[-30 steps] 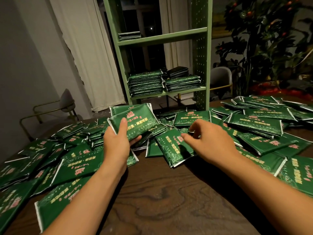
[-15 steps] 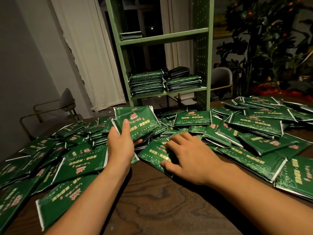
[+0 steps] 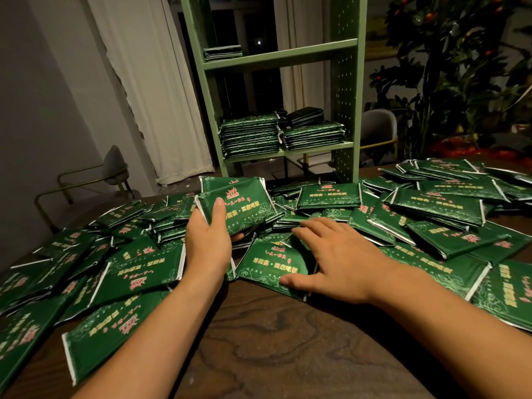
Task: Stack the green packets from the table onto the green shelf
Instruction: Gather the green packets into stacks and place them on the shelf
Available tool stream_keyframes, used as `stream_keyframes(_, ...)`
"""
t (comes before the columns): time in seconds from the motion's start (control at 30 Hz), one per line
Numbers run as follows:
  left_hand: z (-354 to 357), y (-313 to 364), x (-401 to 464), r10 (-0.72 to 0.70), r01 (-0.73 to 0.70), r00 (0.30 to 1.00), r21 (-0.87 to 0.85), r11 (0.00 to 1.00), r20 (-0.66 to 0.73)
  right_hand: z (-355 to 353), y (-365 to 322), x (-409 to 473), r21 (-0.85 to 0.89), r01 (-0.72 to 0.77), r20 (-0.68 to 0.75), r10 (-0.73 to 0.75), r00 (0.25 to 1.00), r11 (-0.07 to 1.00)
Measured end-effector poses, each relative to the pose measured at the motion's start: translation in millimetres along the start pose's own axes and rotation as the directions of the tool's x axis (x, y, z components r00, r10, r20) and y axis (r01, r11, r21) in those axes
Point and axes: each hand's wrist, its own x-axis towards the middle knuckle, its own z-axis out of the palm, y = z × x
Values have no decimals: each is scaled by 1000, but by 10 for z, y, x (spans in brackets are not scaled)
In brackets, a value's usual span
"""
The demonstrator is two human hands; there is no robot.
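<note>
Since 1 second ago right hand (image 3: 342, 260) dropped flat onto a table packet (image 3: 273, 263), left hand (image 3: 208, 240) grasping stacked packets (image 3: 239, 208)

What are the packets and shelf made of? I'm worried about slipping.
Packets: seemingly glossy plastic film, judging by sheen, wrinkles and crimped white ends; probably slick. Shelf: likely painted metal, matte pale green, with perforated side panels.

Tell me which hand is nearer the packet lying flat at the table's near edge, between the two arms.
Right. The right hand lies flat on that packet. The left hand is beside it to the left, raised, holding a small stack.
</note>
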Motion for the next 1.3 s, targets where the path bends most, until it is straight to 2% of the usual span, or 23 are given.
stream_keyframes(0.1,0,8,-17,-2,2,1000,7,1000,8,3,10,-11,3,-14,33,14,999,1000)
stream_keyframes(0.23,5,15,-13,-7,7,1000,15,1000,-3,10,-56,84,-12,63,-5,-63,998,998)
stream_keyframes(0.5,4,18,-9,-21,21,1000,11,1000,13,-78,-269,459,-13,-29,217,31,976,1000)
stream_keyframes(0.67,-26,18,13,-16,15,1000,61,998,10,-243,-336,483,70,-57,245,38,969,996)
stream_keyframes(0.73,-47,43,2,-8,7,1000,71,997,7,-267,-348,467,118,-78,230,49,972,990)
stream_keyframes(0.83,-61,34,13,11,-11,1000,95,995,4,-265,-365,447,180,-69,102,51,993,981)
stream_keyframes(0.9,-69,29,29,7,-5,1000,95,995,-14,-247,-347,434,349,-59,22,54,998,935)
stream_keyframes(0.97,-74,26,40,-18,20,999,82,996,-34,-219,-296,426,545,-54,-16,74,997,837)
stream_keyframes(1.03,-77,-1,65,-4,7,998,56,998,-60,-193,-217,416,713,-23,-122,156,980,701)
stream_keyframes(1.1,-85,-9,71,14,-10,997,60,998,-75,-201,-136,378,894,50,-213,324,922,445)
stream_keyframes(1.2,-82,-22,55,74,-71,996,65,995,-43,-291,-36,319,992,124,-102,491,865,-11)
stream_keyframes(1.23,-72,-15,41,80,-79,997,53,996,-23,-320,-14,284,986,121,-48,492,869,-116)
stream_keyframes(1.3,-60,-32,51,75,-75,997,24,997,8,-351,9,238,961,88,42,453,890,-261)
